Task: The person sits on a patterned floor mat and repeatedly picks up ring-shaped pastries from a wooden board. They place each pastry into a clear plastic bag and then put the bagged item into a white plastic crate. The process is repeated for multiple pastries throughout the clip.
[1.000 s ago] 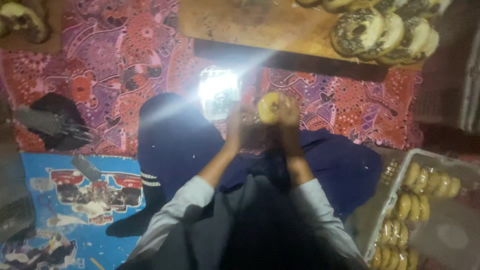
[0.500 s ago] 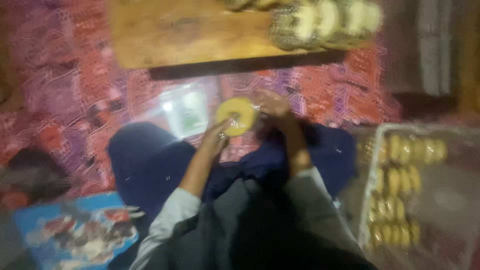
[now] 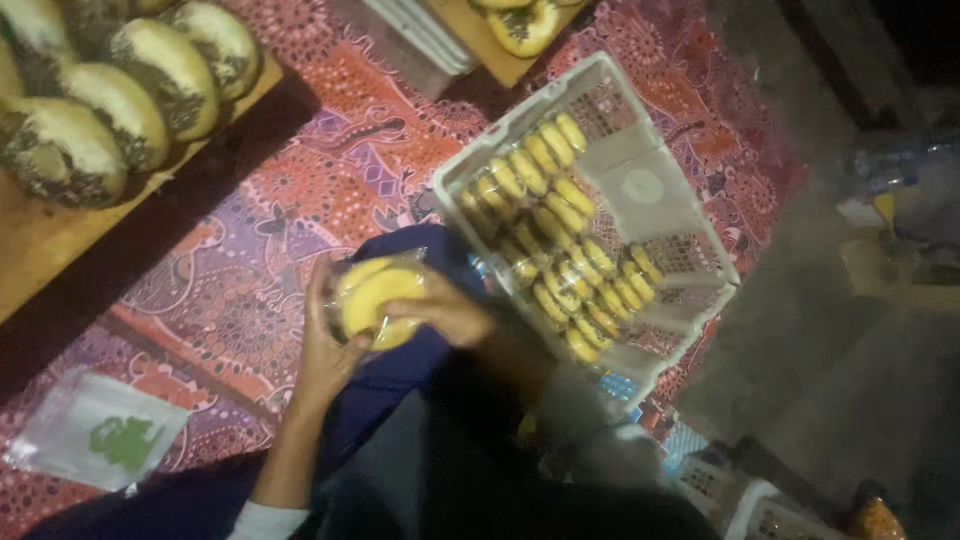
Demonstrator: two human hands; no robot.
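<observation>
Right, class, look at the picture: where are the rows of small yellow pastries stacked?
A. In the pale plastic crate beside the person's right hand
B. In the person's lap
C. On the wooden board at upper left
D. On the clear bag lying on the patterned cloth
A: the yellow pastries stand in rows inside the pale plastic crate, just beyond the right hand; the wooden board carries larger, dark-coated rounds.

Both hands, left hand and right hand, are bare; a pale grey sleeve cuff ends the left forearm, over a dark grey top and navy blue trousers
</observation>
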